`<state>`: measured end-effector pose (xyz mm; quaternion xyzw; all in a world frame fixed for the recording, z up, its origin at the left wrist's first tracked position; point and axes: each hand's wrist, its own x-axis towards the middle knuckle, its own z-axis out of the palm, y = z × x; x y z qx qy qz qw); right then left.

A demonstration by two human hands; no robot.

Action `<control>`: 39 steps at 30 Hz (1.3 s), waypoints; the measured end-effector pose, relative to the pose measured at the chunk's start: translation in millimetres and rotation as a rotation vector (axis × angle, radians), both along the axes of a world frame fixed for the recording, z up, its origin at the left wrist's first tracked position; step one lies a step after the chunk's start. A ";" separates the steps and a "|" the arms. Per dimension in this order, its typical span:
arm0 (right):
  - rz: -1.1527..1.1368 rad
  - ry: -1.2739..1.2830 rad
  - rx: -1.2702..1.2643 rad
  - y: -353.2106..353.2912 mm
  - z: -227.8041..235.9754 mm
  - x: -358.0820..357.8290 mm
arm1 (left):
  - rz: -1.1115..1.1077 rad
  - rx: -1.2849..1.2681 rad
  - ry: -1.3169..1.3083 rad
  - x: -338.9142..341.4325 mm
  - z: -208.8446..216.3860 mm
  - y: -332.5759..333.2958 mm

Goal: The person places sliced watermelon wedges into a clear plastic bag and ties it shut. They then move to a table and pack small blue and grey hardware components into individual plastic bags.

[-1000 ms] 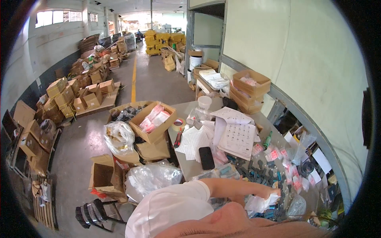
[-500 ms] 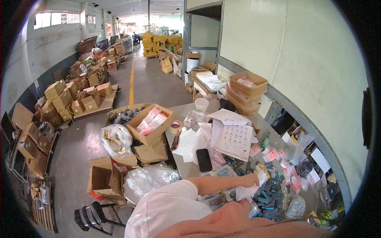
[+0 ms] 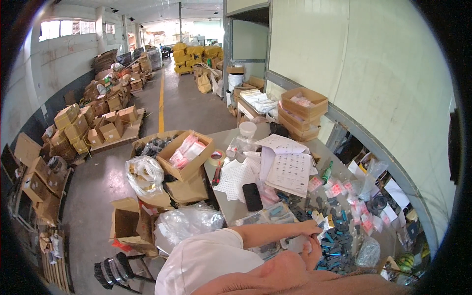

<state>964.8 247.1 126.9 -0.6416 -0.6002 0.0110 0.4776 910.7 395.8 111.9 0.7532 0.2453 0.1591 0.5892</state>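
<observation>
In the head view, the left hand (image 3: 309, 227) appears to pinch a small, crumpled, white-and-yellowish plastic bag (image 3: 323, 222) beside a loose pile of small blue and dark-grey plastic parts (image 3: 339, 242) on the grey tabletop (image 3: 231, 206). The right hand (image 3: 310, 253) sits just below, fingers curled; I cannot tell its grip. Step in hand, apparently: bag handling. Next move likely calls for steadying the bag.

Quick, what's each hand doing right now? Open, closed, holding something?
Left hand: closed on a whitish packet.
Right hand: partly curled, but whether it holds anything cannot be told.
</observation>
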 end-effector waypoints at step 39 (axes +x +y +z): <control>-0.591 0.431 -0.343 24.3 -128.0 161.0 | -0.087 0.355 -0.016 34.3 -41.1 -38.3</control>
